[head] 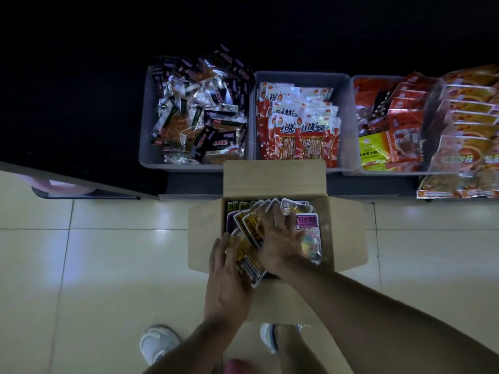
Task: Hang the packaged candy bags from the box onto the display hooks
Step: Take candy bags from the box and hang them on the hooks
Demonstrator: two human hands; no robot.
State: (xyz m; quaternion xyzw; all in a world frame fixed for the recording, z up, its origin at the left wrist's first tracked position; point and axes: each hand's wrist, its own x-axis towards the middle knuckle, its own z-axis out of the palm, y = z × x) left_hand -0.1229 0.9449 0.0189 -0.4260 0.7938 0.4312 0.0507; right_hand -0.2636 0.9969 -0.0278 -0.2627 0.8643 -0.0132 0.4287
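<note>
Crouching over the open cardboard box (pixel 348 230) on the floor, the person is gathering a fan of candy bags (pixel 249 228). The right hand (pixel 280 238) is lying spread across the stack, the left hand (pixel 229 282) cupping its near edge. No hooks are showing; by my reckoning, hanging is all still ahead.

Matt brown cardboard box (pixel 274 176), glossy plastic candy bags (pixel 252 228), shiny glazed floor tiles (pixel 108 265), smooth grey plastic bins (pixel 302 76)

3 grey bins (pixel 302 76) of snack packets (red, black, orange) line the tiled floor (pixel 81 265); white shoes (pixel 158 342) below.
</note>
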